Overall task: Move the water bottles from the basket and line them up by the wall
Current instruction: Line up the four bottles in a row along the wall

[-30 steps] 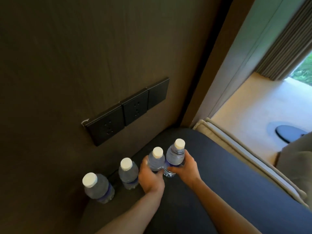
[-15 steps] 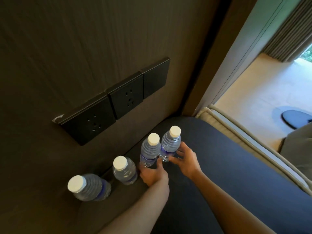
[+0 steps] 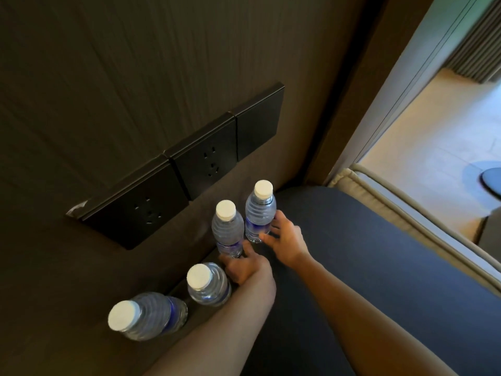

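In the head view, four bottles (image 3: 227, 229) stood along the desk's (image 3: 352, 267) wall edge. A second before, both hands gripped the far two; now the right hand (image 3: 286, 240) had spread fingers, barely touching, and the left hand (image 3: 245, 265) loosely curled at the third's base. Placement looked finished.

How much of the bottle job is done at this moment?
Four bottles stand in a row by the wall. The two nearest bottles stand free. The left hand touches the third bottle; the open right hand touches the fourth bottle. No basket is in view, so what is left is unclear.
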